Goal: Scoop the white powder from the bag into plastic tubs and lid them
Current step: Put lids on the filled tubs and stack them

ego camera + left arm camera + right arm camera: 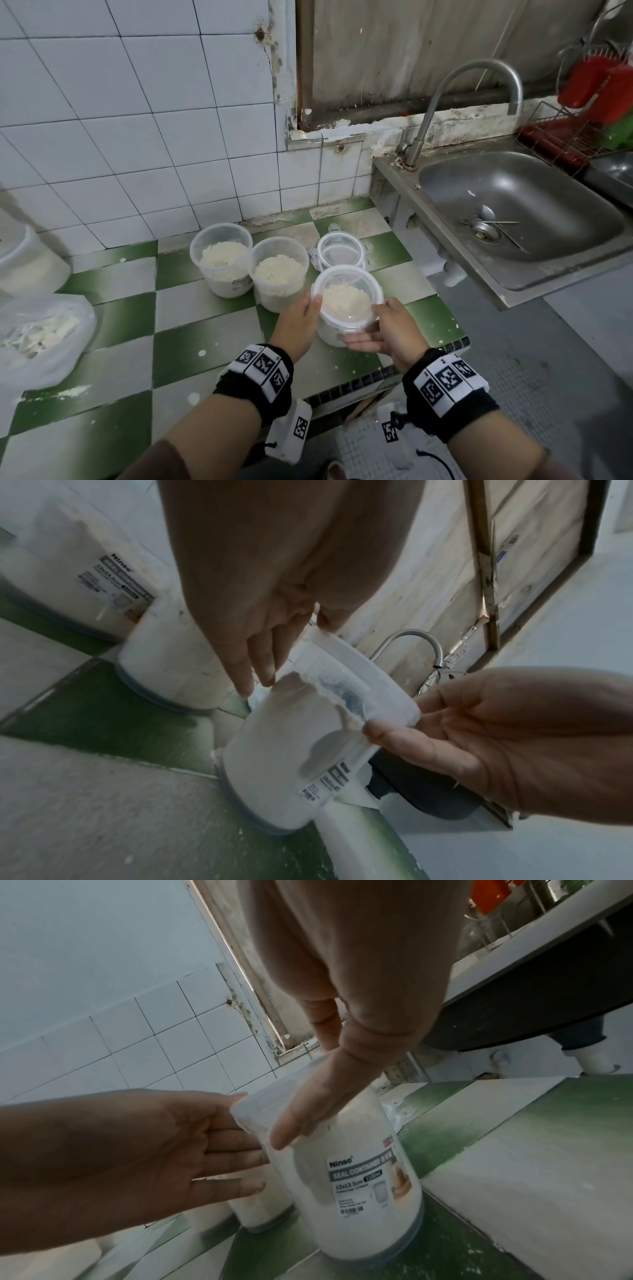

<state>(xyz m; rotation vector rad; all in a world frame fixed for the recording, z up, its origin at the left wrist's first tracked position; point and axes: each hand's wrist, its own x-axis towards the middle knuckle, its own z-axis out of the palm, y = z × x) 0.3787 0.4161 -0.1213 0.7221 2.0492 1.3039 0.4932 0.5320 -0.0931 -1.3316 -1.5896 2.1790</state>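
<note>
On the green-and-white tiled counter (191, 308) stands a clear plastic tub (329, 334) (291, 750) (359, 1191), filled with white powder. A clear lid (346, 298) (359, 674) (250, 1110) lies on its mouth, slightly tilted. My left hand (301, 318) (260, 642) (154, 1145) holds the lid's left rim, thumb on top and straight fingers down the tub's side. At the right rim my right hand (387, 325) (479, 737) (329, 1096) grips the same way. The powder bag (41, 339) sits open at the far left.
Two more powder-filled tubs (222, 260) (279, 274) stand uncovered just behind, touching each other. Spare clip lids (342, 251) lie stacked behind the near tub. A steel sink (548, 192) with a tap (479, 68) is on the right. The counter's front edge (376, 380) runs below my wrists.
</note>
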